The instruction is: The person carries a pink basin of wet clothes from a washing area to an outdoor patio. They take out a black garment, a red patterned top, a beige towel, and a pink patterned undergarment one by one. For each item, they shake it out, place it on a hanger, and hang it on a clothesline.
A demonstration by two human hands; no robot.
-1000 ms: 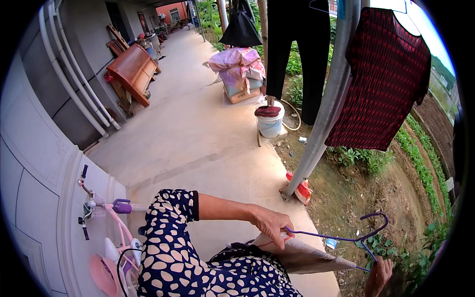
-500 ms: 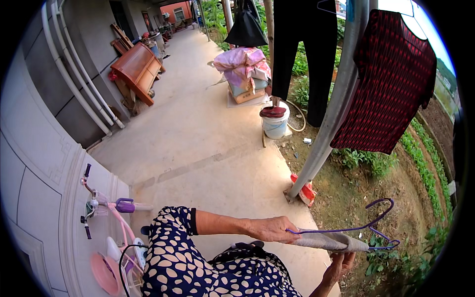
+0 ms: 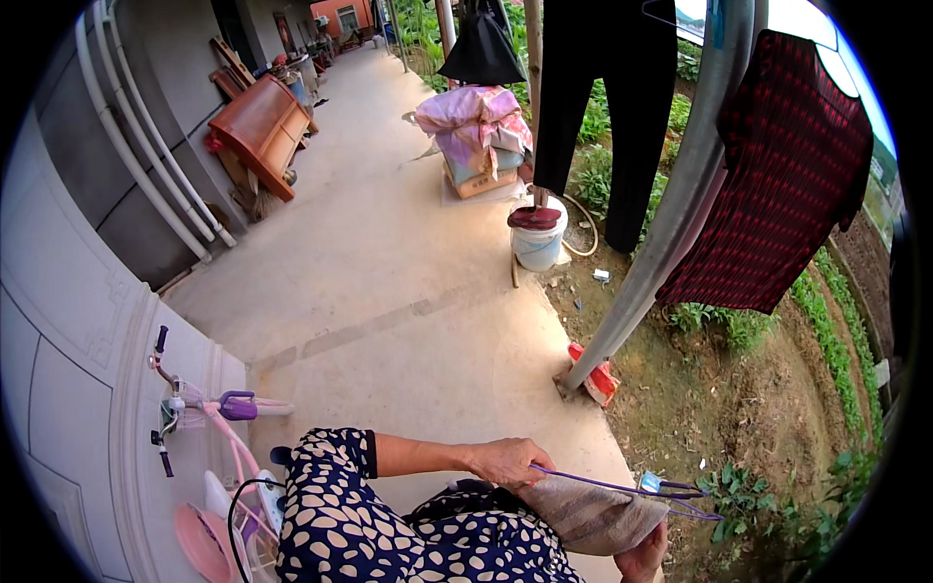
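Note:
My left hand [image 3: 508, 461] grips one end of a thin purple clothes hanger [image 3: 622, 486] low in the picture. A beige-brown cloth [image 3: 595, 513] hangs over the hanger's bar. My right hand [image 3: 641, 559] holds the cloth from below at the bottom edge, only partly in view. My left sleeve is dark blue with cream dots. A grey slanted pole [image 3: 671, 194] rises ahead of me, with a dark red patterned garment [image 3: 777, 175] and black trousers [image 3: 593, 107] hanging beside it.
A white bucket with a red lid [image 3: 536, 233] stands by the concrete walkway's edge. A box piled with pink cloth [image 3: 476, 136] sits farther off. A pink child's bicycle [image 3: 209, 457] leans at the wall on my left. Wooden furniture [image 3: 258, 126] lines the wall. Bare soil and plants lie right.
The hanger with the cloth has dropped lower and tipped flatter. My left hand has stayed on its end and my right hand has moved under the cloth.

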